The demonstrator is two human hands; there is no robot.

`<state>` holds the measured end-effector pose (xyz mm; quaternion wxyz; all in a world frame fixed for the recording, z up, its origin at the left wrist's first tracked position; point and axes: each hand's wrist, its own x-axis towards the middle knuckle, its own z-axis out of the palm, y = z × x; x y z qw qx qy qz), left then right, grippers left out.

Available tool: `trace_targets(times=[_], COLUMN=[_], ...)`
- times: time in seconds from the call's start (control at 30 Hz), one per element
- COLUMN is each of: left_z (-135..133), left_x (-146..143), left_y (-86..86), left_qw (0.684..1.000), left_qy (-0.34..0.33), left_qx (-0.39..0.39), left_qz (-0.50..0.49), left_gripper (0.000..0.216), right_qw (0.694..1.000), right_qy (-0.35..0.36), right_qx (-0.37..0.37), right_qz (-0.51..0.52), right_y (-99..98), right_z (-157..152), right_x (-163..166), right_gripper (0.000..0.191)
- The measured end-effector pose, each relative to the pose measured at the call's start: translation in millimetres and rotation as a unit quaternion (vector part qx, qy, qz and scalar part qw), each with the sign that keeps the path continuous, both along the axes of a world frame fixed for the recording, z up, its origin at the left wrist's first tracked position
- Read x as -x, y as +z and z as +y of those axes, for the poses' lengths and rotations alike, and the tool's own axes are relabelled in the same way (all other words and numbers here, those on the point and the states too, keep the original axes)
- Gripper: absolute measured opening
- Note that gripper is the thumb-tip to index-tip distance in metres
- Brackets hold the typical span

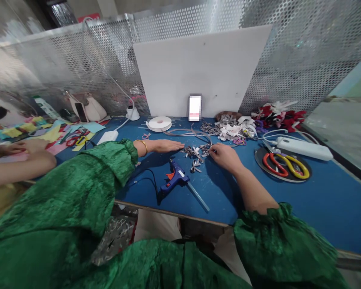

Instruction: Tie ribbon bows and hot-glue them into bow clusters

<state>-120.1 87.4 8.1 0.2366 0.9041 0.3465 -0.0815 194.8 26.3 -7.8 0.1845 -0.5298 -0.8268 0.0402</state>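
Observation:
Both of my hands rest over the blue table, on either side of a small heap of grey and white ribbon bows (195, 151). My left hand (167, 145) lies flat, fingers stretched toward the heap and holding nothing. On the heap's right side, my right hand (225, 156) has its thumb and fingertips pinched together at the grey ribbon pieces; what lies between them is too small to make out. One loose ribbon bow (196, 165) sits a little nearer me. Just below it is a blue glue gun (177, 176) with a clear glue stick poking out.
A white ribbon spool (159, 123) and a lit phone (195, 107) stand at the back. Right of my right hand lie red- and yellow-handled scissors (285, 165) and a white power strip (305, 148). Finished-looking bows (233, 127) pile up behind. At left, another person's arms (24, 162) work over coloured paper.

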Motion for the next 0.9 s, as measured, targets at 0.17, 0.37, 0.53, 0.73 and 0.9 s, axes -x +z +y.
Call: trace_targets(times=[0.17,0.37,0.53,0.73,0.9], left_z=[-35,-80,-110,-122,-128], left_x=[47,87,118,129,66], left_y=[17.2,24.7,24.5,53.2,80.8], left_qw=[0.998,0.994,0.991,0.974,0.902], left_qy=[0.058,0.084,0.103,0.115,0.242], left_qx=[-0.013,-0.035,-0.058,-0.177,-0.358], left_qz=[0.027,0.061,0.065,0.087,-0.028], left_gripper=[0.056,0.061,0.056,0.047,0.031], right_qw=[0.996,0.970,0.974,0.981,0.979], right_qy=[0.042,0.157,0.105,-0.038,-0.124], right_qx=[0.017,0.148,0.144,0.072,0.010], right_qz=[0.072,0.112,0.136,0.176,0.160], right_y=[7.1,15.9,13.5,7.9,16.5], right_z=[-7,-34,-47,-38,-12], right_x=[6,24,13,-25,-45], right_gripper=[0.021,0.017,0.021,0.021,0.021])
